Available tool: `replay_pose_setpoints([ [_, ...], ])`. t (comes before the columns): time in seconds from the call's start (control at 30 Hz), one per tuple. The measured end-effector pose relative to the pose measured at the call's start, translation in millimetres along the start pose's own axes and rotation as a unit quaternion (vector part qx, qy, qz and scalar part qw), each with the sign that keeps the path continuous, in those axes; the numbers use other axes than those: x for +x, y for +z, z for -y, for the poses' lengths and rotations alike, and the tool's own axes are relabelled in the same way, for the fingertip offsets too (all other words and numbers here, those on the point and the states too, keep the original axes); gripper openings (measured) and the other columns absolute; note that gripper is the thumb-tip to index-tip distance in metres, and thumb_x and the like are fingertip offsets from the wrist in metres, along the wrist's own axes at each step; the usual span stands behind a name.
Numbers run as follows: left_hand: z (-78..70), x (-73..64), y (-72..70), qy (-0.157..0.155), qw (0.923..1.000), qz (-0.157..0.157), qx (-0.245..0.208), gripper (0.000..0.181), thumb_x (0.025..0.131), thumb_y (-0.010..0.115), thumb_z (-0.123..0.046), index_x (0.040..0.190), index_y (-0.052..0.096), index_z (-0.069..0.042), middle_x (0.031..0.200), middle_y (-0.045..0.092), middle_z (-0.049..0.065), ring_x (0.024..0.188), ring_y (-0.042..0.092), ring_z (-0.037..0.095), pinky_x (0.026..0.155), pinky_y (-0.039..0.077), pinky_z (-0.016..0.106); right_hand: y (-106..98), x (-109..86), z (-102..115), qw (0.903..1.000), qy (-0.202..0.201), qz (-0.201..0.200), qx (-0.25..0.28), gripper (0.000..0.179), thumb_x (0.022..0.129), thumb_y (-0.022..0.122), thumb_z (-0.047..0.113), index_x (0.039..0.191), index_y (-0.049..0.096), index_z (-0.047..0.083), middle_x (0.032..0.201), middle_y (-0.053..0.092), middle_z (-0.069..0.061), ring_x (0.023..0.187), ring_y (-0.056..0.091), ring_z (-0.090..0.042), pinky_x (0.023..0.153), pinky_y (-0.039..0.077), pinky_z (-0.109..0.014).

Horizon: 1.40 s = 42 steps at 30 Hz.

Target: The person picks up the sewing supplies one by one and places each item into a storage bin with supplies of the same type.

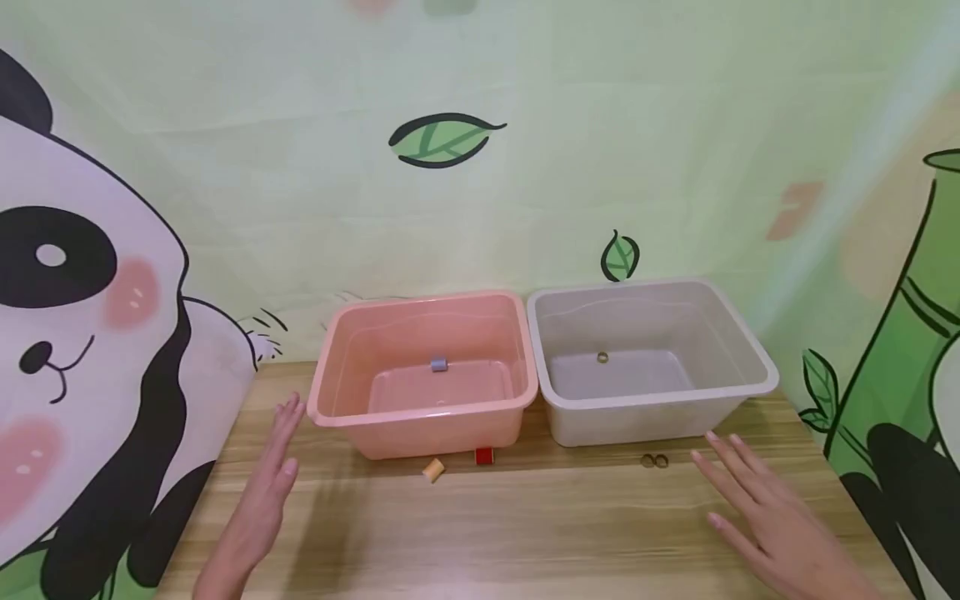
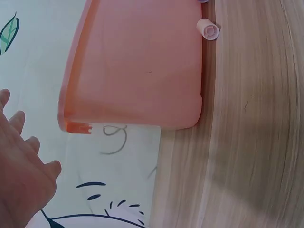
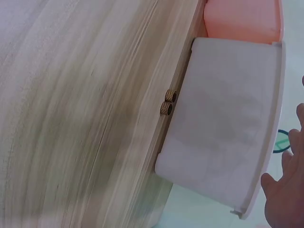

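My left hand (image 1: 258,500) hovers with straight fingers to the left of a pink plastic bin (image 1: 427,437). On the right, my other hand (image 1: 783,529) spreads its fingers before the right corner of a grey bin (image 1: 645,421). Neither holds anything. A small blue cylinder (image 1: 438,365) lies inside the pink bin, and a small brass ring (image 1: 602,357) inside the grey one. Two knurled brass rings (image 3: 166,108) sit side by side before the grey bin. In front of the pink bin are an orange cylinder (image 1: 433,471) and a small red piece (image 1: 484,457).
The bins stand side by side at the back of a wood-grain table (image 1: 540,533). Behind them hangs a pale green cloth (image 1: 300,183) printed with pandas, leaves and bamboo.
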<state>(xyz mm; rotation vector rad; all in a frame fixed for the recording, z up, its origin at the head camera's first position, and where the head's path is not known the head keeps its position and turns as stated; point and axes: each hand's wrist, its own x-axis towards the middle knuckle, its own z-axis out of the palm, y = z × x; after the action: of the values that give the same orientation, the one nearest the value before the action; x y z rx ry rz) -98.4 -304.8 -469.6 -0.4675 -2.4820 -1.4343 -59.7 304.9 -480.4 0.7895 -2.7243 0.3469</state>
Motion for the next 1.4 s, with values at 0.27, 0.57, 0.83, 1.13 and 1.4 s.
replay_pose_setpoints([
  [0.27,0.9,-0.6,-0.8,-0.016,0.9997,-0.014,-0.006,0.053,0.110,0.029,-0.018,0.162,0.024,-0.024,0.170,0.012,0.003,0.156,0.001,0.015,0.121,0.001,0.060,2.8,8.2,9.2,0.9998,-0.005,0.020,0.004,0.071,0.096,0.069,0.031,0.159,0.036,0.020,0.169,0.019,-0.003,0.157,0.003,-0.014,0.121,-0.006,-0.017],
  [0.57,4.5,-3.0,-2.4,-0.051,0.9974,-0.046,-0.023,0.053,0.110,0.030,-0.015,0.162,0.023,-0.018,0.169,0.016,0.006,0.154,0.012,0.015,0.112,0.022,0.014,5.2,17.0,20.7,0.9993,-0.006,0.031,0.023,0.069,0.098,0.068,0.030,0.159,0.035,0.026,0.169,0.021,-0.002,0.154,0.006,-0.003,0.119,-0.004,-0.011],
  [0.83,8.1,0.7,-4.2,-0.069,0.9941,-0.072,-0.044,0.050,0.112,0.028,-0.016,0.161,0.025,-0.011,0.162,0.029,-0.004,0.145,0.026,0.002,0.107,0.029,0.009,7.9,23.9,27.7,0.9988,-0.025,0.032,0.027,0.067,0.097,0.070,0.029,0.157,0.040,0.029,0.164,0.033,0.001,0.151,0.025,-0.009,0.117,0.002,-0.007],
  [1.13,7.4,4.2,-2.7,-0.079,0.9903,-0.089,-0.071,0.048,0.111,0.028,-0.015,0.158,0.029,-0.009,0.157,0.035,-0.007,0.144,0.034,0.017,0.106,0.035,0.014,13.9,27.0,33.1,0.9982,-0.055,0.022,0.014,0.072,0.090,0.078,0.027,0.154,0.044,0.031,0.152,0.050,0.001,0.133,0.052,-0.020,0.118,0.022,-0.013],
  [1.4,2.3,12.7,-3.6,-0.114,0.9887,-0.077,-0.059,0.048,0.112,0.029,-0.022,0.159,0.028,-0.013,0.160,0.033,0.005,0.142,0.037,0.017,0.105,0.036,0.013,24.6,29.3,34.2,0.9956,-0.089,-0.010,0.029,0.063,0.090,0.079,0.028,0.147,0.054,0.027,0.138,0.060,0.007,0.121,0.059,-0.014,0.108,0.036,-0.016],
])
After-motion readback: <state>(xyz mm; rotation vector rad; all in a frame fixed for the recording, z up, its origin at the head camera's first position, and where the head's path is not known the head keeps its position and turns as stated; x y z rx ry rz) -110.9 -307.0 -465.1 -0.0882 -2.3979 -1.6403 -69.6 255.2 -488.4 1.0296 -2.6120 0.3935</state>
